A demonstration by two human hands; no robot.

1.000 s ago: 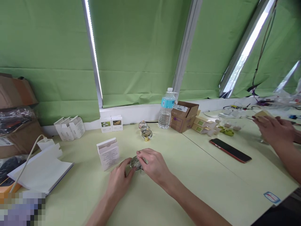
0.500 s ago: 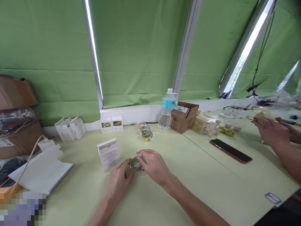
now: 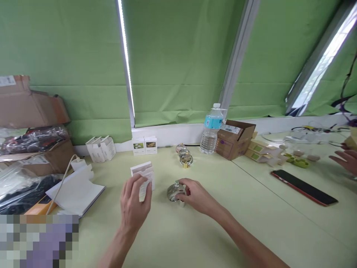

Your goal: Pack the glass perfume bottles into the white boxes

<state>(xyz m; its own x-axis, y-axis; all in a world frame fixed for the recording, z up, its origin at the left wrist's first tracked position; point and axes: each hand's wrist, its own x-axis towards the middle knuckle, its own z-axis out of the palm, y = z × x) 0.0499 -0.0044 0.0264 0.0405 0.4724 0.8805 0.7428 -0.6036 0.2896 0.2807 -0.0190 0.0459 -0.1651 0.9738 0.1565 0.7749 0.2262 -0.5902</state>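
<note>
Gripping a round glass bottle [image 3: 175, 192], right hand [image 3: 196, 195]; left hand [image 3: 134, 206] open at the white box [image 3: 143, 178] mid-table, which a nudge could topple.

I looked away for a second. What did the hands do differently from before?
The left hand let go of the small round glass bottle and moved left to the upright white box, its fingers now at the box's front. The right hand stayed on the bottle, which still rests on the table. The view also shifted a little; the water bottle and phone stayed put.
</note>
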